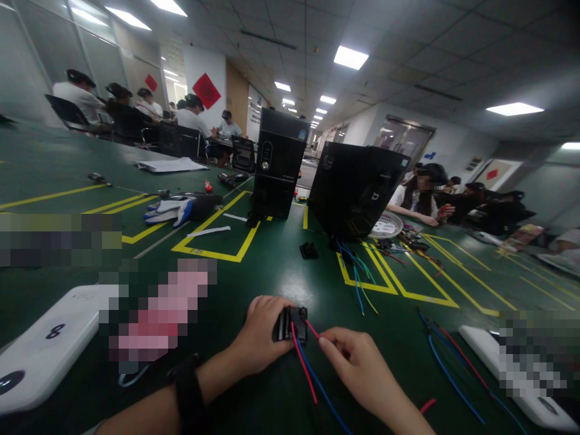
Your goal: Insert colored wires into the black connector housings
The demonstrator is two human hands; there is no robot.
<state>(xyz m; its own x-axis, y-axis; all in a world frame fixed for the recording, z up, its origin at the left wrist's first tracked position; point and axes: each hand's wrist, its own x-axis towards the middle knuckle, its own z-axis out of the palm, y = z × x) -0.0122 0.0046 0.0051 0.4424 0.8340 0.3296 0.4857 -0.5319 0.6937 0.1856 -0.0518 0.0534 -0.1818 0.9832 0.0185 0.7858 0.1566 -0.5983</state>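
My left hand (258, 338) is closed around a small black plastic block (299, 316), steadying it just above or on the green tabletop. Between the thumb and fingers of my right hand (357, 365) is a thin red wire (312, 329), whose far end meets the block's right side. A second red wire (306, 368) and a blue wire (322, 396) trail from the block toward me. How far the wire ends sit inside the block is too small to tell. A similar black piece (309, 251) lies farther off on the table.
Two black computer-like cases (281, 163) (357, 187) stand ahead. Loose wires (357, 278) lie before the right one, and more blue and red wires (446, 356) at right. Gloves (181, 209) and a white device (54, 344) are at left. Another person (421, 196) sits beyond a white basket (386, 225).
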